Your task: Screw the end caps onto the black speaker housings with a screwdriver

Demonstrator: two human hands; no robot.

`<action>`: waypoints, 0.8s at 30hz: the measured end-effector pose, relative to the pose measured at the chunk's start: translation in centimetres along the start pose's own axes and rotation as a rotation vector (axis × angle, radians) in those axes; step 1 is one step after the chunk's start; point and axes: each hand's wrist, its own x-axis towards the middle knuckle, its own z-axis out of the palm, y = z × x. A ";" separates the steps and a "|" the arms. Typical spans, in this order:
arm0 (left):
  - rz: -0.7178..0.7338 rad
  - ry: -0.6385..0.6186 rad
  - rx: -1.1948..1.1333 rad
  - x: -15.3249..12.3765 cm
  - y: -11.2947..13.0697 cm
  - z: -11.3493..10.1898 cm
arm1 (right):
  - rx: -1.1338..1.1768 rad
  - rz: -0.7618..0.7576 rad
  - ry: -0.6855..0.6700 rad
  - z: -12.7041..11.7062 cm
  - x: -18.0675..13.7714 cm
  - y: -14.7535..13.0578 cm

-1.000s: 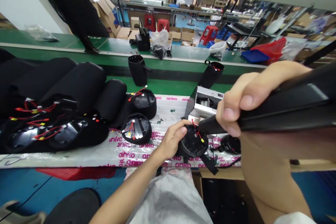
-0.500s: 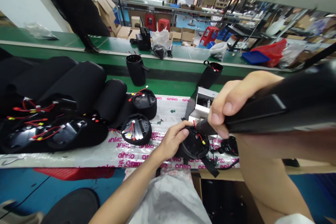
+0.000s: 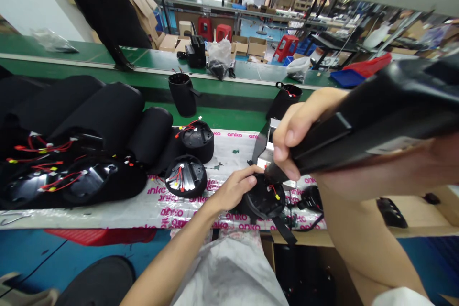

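Note:
My left hand [image 3: 238, 189] is closed on the rim and side of a black fabric-covered cylinder [image 3: 263, 203], which has a strap and red and yellow-tipped wires in its open end. My right hand [image 3: 301, 126] grips a thick black power tool, which looks like an electric screwdriver [image 3: 344, 119], tilted with its nose down at the cylinder's far rim. Whether the tip touches a screw is hidden. A metal-and-black box [image 3: 267, 146] stands just behind, partly covered by my right hand. Left of my left hand are two similar cylinders, a near one [image 3: 186, 193] and a far one [image 3: 201, 150], wires up.
Many black cylinders [image 3: 96, 110] are piled at the left of the printed film-covered bench [image 3: 229, 158]. Two more, one upright [image 3: 182, 95] and one leaning [image 3: 285, 100], stand on the green belt behind. Someone in dark clothes [image 3: 103, 5] is across the line. A carton [image 3: 268, 253] sits below the bench edge.
My right hand and the screwdriver have shifted left, and the tool's rear end has swung up into a steeper tilt. My left hand stays on the cylinder. The person opposite has moved an arm.

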 end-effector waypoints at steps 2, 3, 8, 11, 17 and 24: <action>-0.012 -0.022 -0.001 0.0 -0.5 -0.2 | -0.051 -0.098 -0.226 1.0 0.6 -0.2; -0.015 -0.032 -0.003 0.0 -0.7 -0.3 | -0.086 -0.111 -0.258 1.4 1.0 -0.3; -0.005 -0.072 -0.028 0.1 -1.1 -0.1 | -0.179 -0.142 -0.262 2.1 2.5 -0.6; 0.004 -0.077 -0.046 0.1 -1.2 0.0 | -0.191 -0.150 -0.259 1.3 2.7 -0.2; -0.011 -0.102 -0.080 -0.2 -1.8 -0.8 | -0.135 -0.073 -0.249 0.1 2.5 0.7; 0.081 0.280 -0.110 -5.0 -0.9 3.8 | -0.045 -0.171 -0.358 -1.0 2.2 0.4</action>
